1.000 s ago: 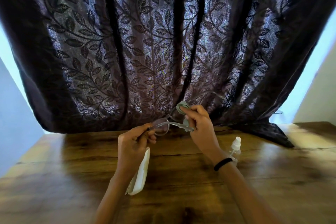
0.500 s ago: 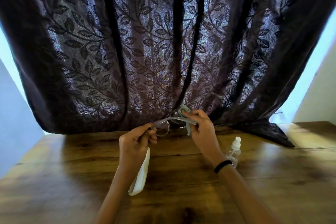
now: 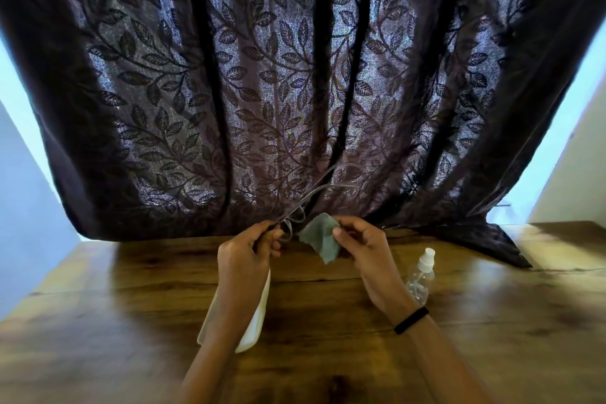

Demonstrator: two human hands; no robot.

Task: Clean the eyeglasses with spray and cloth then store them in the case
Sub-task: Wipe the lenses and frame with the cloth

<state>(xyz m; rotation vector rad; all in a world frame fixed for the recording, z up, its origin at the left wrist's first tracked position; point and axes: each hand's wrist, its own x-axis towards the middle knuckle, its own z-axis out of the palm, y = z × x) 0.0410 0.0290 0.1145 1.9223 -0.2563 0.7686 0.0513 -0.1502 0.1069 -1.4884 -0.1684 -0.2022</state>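
My left hand (image 3: 247,248) pinches the clear-framed eyeglasses (image 3: 296,210) by one end, above the table. Their temple arms stick up and to the right against the curtain. My right hand (image 3: 362,248) holds a grey-green cloth (image 3: 319,238) just to the right of the glasses; I cannot tell whether cloth and frame touch. A white open case (image 3: 254,318) lies on the table under my left forearm, partly hidden. A small clear spray bottle (image 3: 421,274) with a white nozzle stands to the right of my right wrist.
The wooden table (image 3: 492,321) fills the lower half of the view. A dark curtain (image 3: 295,82) with a leaf pattern hangs right behind the hands, and its hem lies on the table's back edge at the right.
My right hand has come off the lens with the cloth and dropped slightly right. The glasses have turned in my left hand, so the temple arms now point up.
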